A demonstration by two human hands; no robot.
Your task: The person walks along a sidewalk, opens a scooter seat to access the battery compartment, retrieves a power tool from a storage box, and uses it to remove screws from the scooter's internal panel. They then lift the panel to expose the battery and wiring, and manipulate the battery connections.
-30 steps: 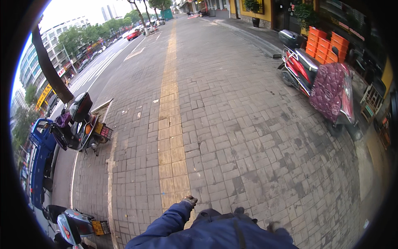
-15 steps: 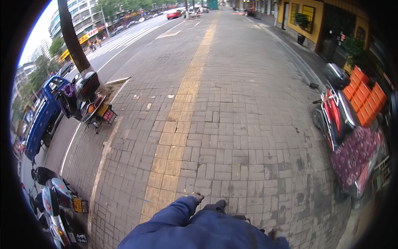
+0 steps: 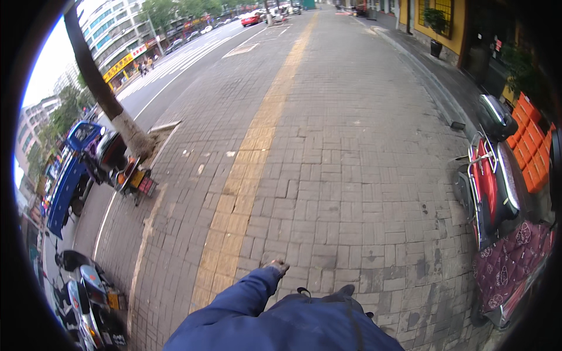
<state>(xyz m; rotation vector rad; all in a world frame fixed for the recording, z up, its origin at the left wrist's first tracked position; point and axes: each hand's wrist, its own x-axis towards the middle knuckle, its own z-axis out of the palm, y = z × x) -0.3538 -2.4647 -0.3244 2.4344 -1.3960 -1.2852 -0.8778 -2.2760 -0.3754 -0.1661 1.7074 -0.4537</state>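
Note:
At the bottom of the head view my left hand extends from a blue sleeve over the brick pavement. Its fingers are curled, and whatever they may hold is too small to make out. The hand touches nothing else that I can see. My dark shoe shows just past the blue jacket. My right hand is not visible.
A yellow tactile strip runs ahead. Parked scooters, a blue cargo truck and a tree line the left side. At right stand a red scooter, orange crates, a kerb and storefronts.
The red scooter and the scooters at left are nearer and lower in the view as I advance. My right hand, blurred beside the jacket earlier, has dropped out of sight.

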